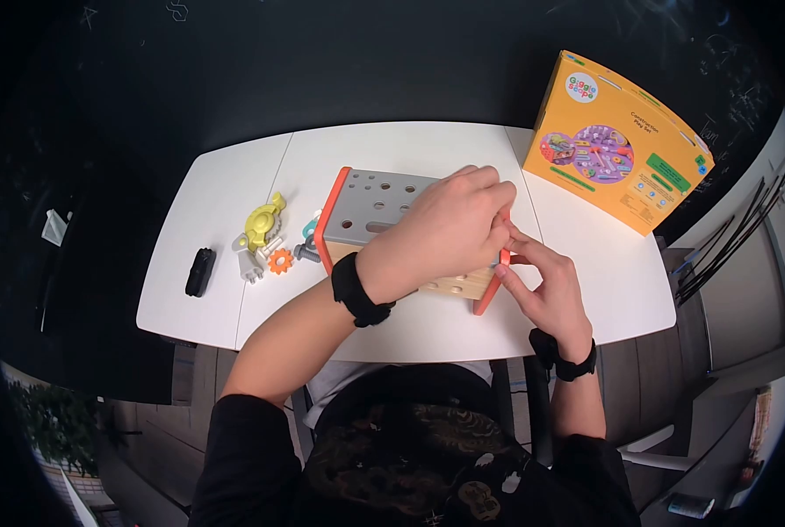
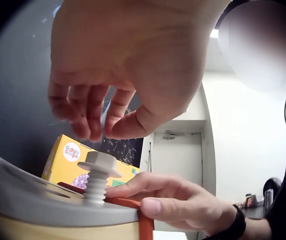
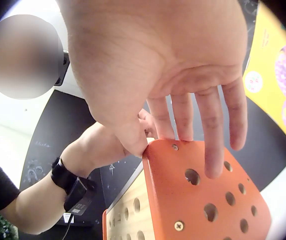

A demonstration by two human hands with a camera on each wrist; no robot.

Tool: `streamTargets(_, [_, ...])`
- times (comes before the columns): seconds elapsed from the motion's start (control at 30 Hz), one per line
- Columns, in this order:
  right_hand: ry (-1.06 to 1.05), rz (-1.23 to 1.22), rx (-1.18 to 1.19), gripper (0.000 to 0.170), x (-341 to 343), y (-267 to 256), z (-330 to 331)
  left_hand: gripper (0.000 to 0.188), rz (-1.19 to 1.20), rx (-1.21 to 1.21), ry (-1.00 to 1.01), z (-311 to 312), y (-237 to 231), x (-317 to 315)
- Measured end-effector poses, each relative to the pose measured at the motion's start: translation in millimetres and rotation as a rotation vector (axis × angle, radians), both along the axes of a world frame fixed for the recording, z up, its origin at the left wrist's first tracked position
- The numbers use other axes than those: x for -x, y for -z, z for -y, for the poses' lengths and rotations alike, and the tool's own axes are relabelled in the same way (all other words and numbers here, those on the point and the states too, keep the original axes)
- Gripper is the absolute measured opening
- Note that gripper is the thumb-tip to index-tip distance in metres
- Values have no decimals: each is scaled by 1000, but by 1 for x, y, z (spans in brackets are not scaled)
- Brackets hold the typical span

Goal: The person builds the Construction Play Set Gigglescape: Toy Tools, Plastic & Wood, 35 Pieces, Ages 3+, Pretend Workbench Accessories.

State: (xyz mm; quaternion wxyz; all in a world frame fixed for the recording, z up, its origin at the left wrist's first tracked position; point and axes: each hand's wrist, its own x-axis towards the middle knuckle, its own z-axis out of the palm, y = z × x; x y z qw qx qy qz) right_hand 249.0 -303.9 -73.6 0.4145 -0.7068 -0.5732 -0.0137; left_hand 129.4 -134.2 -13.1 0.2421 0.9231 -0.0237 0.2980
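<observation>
A toy workbench [image 1: 368, 191] with a grey holed top, pale wood front and orange end panels stands on the white table. Over its right end is my left hand [image 1: 463, 211], palm down. In the left wrist view its bent fingers hover just above the head of a pale grey toy bolt [image 2: 98, 164], which stands upright in the grey top, its thread partly exposed. My right hand [image 1: 552, 285] holds the upper corner of the right orange end panel [image 3: 203, 200]. Its thumb lies at the front edge, with two fingers over the top edge and the others straight along the outer face.
Left of the workbench lie a yellow toy saw [image 1: 261, 227], an orange gear [image 1: 280, 261], a dark grey bolt [image 1: 305, 251] and a pale grey piece [image 1: 249, 266]. Farther left is a small black object [image 1: 201, 272]. A yellow box [image 1: 621, 145] stands at the back right.
</observation>
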Motion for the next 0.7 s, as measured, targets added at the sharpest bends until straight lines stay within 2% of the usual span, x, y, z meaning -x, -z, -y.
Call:
streamTargets(0.03, [-3, -4, -5, 35, 0, 0, 0, 10, 69, -91, -121, 1, 1, 0])
streamTargets(0.07, [-3, -4, -5, 35, 0, 0, 0, 10, 69, -91, -121, 0, 1, 0])
streamTargets(0.13, [6, 10, 10, 34, 0, -1, 0, 14, -209, -120, -134, -1, -3, 3])
streamTargets(0.27, [11, 5, 17, 34, 1, -3, 1, 16, -175, -148, -75, -7, 0, 4])
streamTargets(0.33, [0, -3, -10, 35, 1, -1, 1, 9, -78, -75, 94, -13, 3, 3])
streamTargets(0.43, [7, 9, 2, 35, 0, -2, 1, 9, -133, 8, 185, -18, 3, 3])
streamTargets(0.57, [5, 9, 11, 35, 1, -4, 1, 14, -326, 166, 150, -12, -9, 7])
streamTargets(0.63, [-4, -8, -6, 35, 0, -2, 0, 7, -109, 179, 105, -7, -7, 4])
streamTargets(0.67, [-3, -7, -6, 35, 0, -2, 1, 7, -109, 179, 106, -5, -3, 2])
streamTargets(0.7, [2, 0, 5, 35, 1, -3, 1, 8, 17, 53, 32, -3, 1, 1])
